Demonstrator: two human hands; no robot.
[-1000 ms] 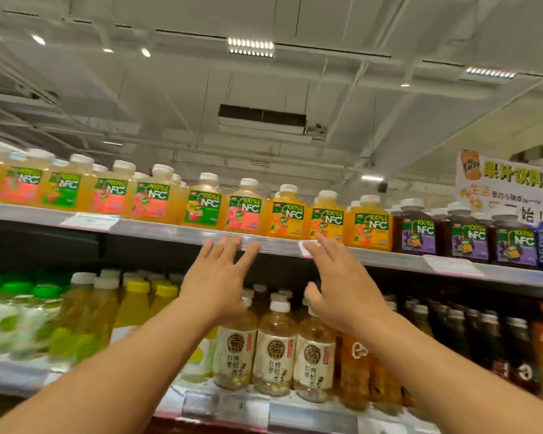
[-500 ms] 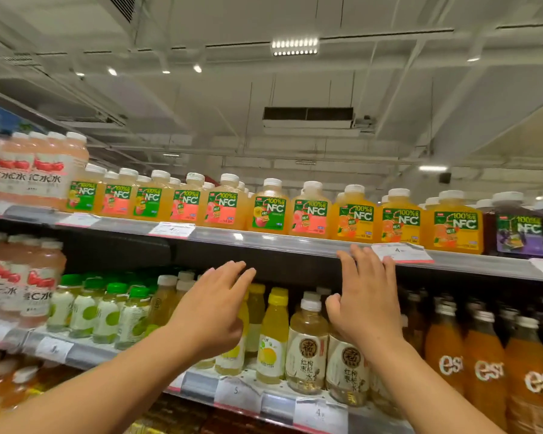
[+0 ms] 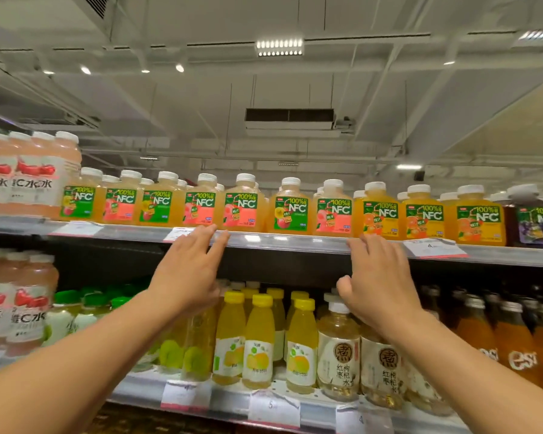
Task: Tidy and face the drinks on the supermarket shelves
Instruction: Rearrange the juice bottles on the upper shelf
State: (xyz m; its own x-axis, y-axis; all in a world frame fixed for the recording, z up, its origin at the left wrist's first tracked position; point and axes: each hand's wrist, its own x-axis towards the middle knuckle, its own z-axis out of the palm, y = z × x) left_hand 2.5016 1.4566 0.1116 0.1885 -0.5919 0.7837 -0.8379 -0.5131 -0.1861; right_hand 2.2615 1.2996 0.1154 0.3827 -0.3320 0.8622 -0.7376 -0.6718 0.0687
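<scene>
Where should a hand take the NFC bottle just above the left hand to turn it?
Grip the NFC bottle around its narrow shoulder under the white cap, coming from the front and slightly below. Neighbours stand close on both sides, so the flat-sided body leaves little room for fingers. The left hand is open near the shelf edge, probably closest.

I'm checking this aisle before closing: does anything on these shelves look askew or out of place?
The white paper price tag on the top shelf rail, under the orange NFC juice bottles, sits crooked and sticks out past the rail. No bottle is tipped or spilled.
</scene>
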